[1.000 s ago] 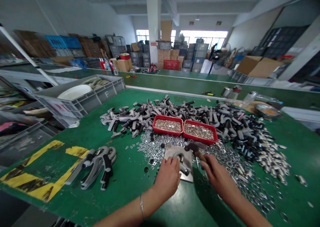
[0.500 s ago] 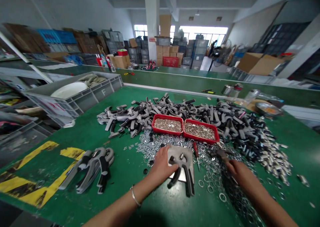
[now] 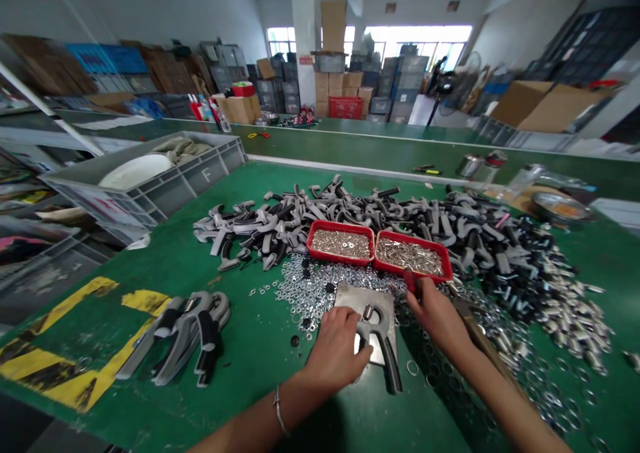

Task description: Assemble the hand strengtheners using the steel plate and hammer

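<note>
My left hand (image 3: 336, 346) is closed round one leg of a grey-and-black spring-handled hand tool (image 3: 385, 353), which lies on a square metal plate (image 3: 353, 298). A small coil spring shows at the tool's top. To the right, my right hand (image 3: 440, 313) has its fingers round the red handle of a screwdriver (image 3: 410, 280), just in front of the right red tray; the blade is hidden. Beside my right forearm lies a hammer (image 3: 473, 326), its wooden handle partly covered by the arm.
Two red trays (image 3: 341, 261) of small metal parts stand before a heap of grey-and-black handles (image 3: 280, 223). Loose washers (image 3: 545, 386) and metal cylinders (image 3: 575, 326) spread right. Assembled handle tools (image 3: 187, 340) lie left, near a grey crate (image 3: 200, 173).
My right hand has let go of the hammer and moved left and up to take the screwdriver. My left hand has shifted down over the tool's left leg.
</note>
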A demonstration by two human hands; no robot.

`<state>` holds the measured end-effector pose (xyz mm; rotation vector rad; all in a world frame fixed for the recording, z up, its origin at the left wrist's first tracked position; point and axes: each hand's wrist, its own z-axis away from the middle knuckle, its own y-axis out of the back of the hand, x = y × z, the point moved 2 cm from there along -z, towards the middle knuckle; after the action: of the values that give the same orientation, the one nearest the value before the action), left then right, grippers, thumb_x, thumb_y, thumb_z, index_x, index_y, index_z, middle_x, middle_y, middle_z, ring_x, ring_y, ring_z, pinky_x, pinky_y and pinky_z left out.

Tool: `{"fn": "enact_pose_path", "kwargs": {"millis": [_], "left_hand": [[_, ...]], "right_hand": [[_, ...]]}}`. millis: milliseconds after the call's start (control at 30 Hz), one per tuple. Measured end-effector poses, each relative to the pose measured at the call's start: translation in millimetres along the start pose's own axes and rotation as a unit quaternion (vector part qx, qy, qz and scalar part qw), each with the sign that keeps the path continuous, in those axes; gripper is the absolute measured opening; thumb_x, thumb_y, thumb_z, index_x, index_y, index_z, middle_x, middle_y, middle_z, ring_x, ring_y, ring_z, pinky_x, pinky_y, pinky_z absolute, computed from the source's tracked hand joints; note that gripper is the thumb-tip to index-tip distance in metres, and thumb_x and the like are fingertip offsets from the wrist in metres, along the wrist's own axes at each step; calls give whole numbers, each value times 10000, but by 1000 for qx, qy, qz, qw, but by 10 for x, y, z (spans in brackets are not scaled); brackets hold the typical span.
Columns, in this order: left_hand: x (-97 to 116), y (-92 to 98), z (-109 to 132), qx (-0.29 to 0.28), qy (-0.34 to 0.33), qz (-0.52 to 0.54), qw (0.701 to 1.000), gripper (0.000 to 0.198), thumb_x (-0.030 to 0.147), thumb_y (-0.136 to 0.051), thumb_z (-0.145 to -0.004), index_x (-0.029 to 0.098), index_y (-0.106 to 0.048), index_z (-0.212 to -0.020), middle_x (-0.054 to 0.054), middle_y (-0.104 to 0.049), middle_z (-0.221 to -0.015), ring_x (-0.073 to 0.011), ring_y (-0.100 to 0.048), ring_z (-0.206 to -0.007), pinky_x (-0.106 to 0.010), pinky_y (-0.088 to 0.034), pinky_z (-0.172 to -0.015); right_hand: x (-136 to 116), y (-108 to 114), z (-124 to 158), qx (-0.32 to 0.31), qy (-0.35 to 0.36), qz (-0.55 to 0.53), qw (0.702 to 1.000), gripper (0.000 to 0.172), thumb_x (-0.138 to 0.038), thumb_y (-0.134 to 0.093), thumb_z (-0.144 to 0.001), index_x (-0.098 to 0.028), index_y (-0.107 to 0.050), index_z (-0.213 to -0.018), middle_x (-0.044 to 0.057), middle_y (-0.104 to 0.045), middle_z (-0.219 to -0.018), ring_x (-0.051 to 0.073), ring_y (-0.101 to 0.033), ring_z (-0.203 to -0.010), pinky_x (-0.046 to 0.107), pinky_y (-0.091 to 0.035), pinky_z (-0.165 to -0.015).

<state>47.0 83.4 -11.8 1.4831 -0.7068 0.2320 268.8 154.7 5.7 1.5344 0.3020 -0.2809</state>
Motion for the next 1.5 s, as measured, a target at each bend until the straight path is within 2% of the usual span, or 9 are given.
{"fn": "enact_pose_path", "kwargs": {"millis": [100,233,500,767,867,1000,1167,1333,1500], "left_hand": [[-23,-11,-43,-8,0,0,1000,388,343,-645,-799,194,-592,-1154,-84,-566,-1158,-275,-477,-1110,-437,-376,-1017],[-54,-22,-42,-22,-2,12,1000,383,338,-636,-805,204,-582,-1160,-77,-560,-1145,-275,-473,-1097,-436,-375,-994],[-63,-45,-23,-13,-5,21,1000,383,340,-631,-818,209,-558,-1170,-74,-555,-1140,-269,-472,-1088,-431,-370,-985],[-40,-18,-12,-23,-9,3,1000,397,373,-620,-841,212,-540,-1195,-80,-549,-1165,-262,-482,-1089,-425,-384,-975],[-22,1,-36,-42,7,-12,999,406,410,-620,-844,218,-544,-1193,-80,-552,-1156,-270,-483,-1087,-430,-386,-968],[-6,-10,-55,-45,27,-28,998,414,436,-627,-839,211,-560,-1179,-85,-556,-1157,-285,-479,-1098,-439,-389,-963],[25,19,19,-46,23,-43,998,489,461,-641,-839,190,-550,-1235,-97,-559,-1218,-291,-481,-1127,-451,-384,-989],[-28,509,-400,-55,-68,-70,994,370,407,-514,-949,212,-570,-1259,-83,-617,-1177,-270,-521,-1115,-451,-386,-1005],[-365,1004,-1497,-42,-50,-212,975,274,114,-429,-941,96,-670,-1070,-158,-657,-1093,-253,-591,-1076,-386,-440,-959]], "right_hand": [[-112,84,155,-24,5,-223,975,234,-459,-445,-960,-226,-468,-956,76,-733,-818,241,-715,-749,344,-533,-703],[-333,-159,376,-51,-17,-481,875,288,-539,-508,-931,-254,-474,-909,17,-722,-714,214,-686,-580,363,-570,-605],[-328,-416,422,-32,-33,-509,859,267,-531,-502,-943,-266,-473,-943,28,-740,-803,236,-711,-651,374,-584,-590],[-395,-382,478,0,14,-270,963,326,-558,-449,-935,-238,-514,-939,79,-718,-795,283,-702,-747,373,-516,-704],[-478,-352,388,-17,55,-233,971,282,-510,-434,-947,-236,-494,-921,47,-668,-763,251,-656,-703,341,-480,-674],[-675,-230,306,-30,73,-319,944,243,-482,-491,-924,-246,-473,-869,-7,-592,-707,185,-565,-605,296,-452,-594],[-552,-65,287,-133,-6,-524,841,320,-554,-314,-969,-268,-440,-900,-84,-490,-534,119,-308,-344,240,-270,-353],[216,150,98,-107,10,-166,980,339,-567,-550,-853,-232,-571,-811,15,-645,-677,211,-599,-586,317,-455,-573],[105,464,-261,21,146,31,989,268,-405,-502,-940,-219,-670,-1033,95,-681,-1048,248,-645,-924,348,-489,-790]]}}
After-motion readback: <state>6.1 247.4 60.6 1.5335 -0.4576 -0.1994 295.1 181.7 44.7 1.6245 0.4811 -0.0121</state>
